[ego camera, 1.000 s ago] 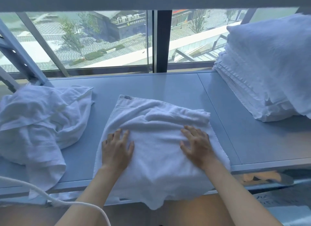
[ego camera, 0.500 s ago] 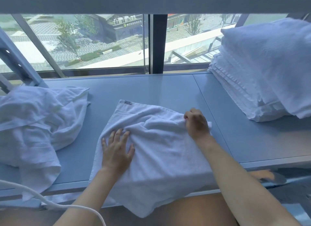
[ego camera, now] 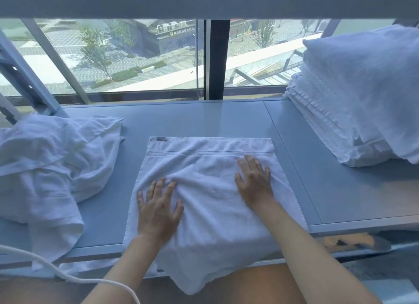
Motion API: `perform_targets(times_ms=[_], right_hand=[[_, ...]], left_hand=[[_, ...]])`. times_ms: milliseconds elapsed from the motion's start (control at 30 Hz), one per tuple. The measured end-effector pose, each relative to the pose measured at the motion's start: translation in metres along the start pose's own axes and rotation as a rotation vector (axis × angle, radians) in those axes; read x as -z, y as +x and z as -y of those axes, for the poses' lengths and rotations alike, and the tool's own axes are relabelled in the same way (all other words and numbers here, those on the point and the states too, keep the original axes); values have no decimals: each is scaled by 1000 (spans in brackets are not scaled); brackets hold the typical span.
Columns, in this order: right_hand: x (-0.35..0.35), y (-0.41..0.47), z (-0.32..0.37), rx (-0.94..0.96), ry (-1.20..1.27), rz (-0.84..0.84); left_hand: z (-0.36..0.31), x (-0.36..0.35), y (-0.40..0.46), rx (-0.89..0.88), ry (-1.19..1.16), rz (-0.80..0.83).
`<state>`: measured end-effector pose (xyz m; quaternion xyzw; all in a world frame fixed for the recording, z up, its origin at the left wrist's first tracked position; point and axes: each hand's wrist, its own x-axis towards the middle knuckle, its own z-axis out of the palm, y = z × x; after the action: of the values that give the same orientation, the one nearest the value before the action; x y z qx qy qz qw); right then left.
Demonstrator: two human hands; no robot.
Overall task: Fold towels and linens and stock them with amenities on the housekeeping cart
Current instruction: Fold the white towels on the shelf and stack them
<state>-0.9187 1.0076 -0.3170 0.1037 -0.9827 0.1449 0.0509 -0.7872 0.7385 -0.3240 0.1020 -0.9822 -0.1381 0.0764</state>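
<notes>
A white towel (ego camera: pixel 210 186) lies spread on the grey table (ego camera: pixel 306 190), midway along its near edge, with its labelled hem toward the window and its near end hanging over the near edge toward the person. Both hands lie flat on it, fingers straight and spread, gripping nothing: the left hand (ego camera: pixel 158 204) presses the towel's left half, closer to the near edge, and the right hand (ego camera: pixel 255 181) presses the right half, a little farther in, just below the stitched band. Creases run between the two palms, so the step in hand looks like smoothing ahead of a fold

The towel's long axis runs from the window side to the person, so the likely fold brings the hanging near end up and over toward the far hem, or one side across the other. The far hem lies beyond both sets of fingertips; the right hand is nearer to it, and the left hand is nearer the overhanging end

A crumpled heap of unfolded linen (ego camera: pixel 47 165) sits at the table's left end, and a stack of folded towels (ego camera: pixel 353 104) at the far right corner, both well apart from the hands
</notes>
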Motion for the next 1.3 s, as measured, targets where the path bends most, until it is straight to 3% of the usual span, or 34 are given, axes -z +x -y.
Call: perform_targets(times_ms=[167,433,567,733,1300], right_hand=[[-3,-7,-16,28,-46,149],[16,2,-27,18,-43,247],[21,-51,-31,85,-24,170],[14,-105,-48,74,-55,223],[10,73,-54,36,-85,260]], left_hand=[[7,7,9,-41,34,-16],[31,8,11,-46,12,148],[34,6,1,17,54,133],[33,4,2,20,64,134],[10,3,152,23,103,231]])
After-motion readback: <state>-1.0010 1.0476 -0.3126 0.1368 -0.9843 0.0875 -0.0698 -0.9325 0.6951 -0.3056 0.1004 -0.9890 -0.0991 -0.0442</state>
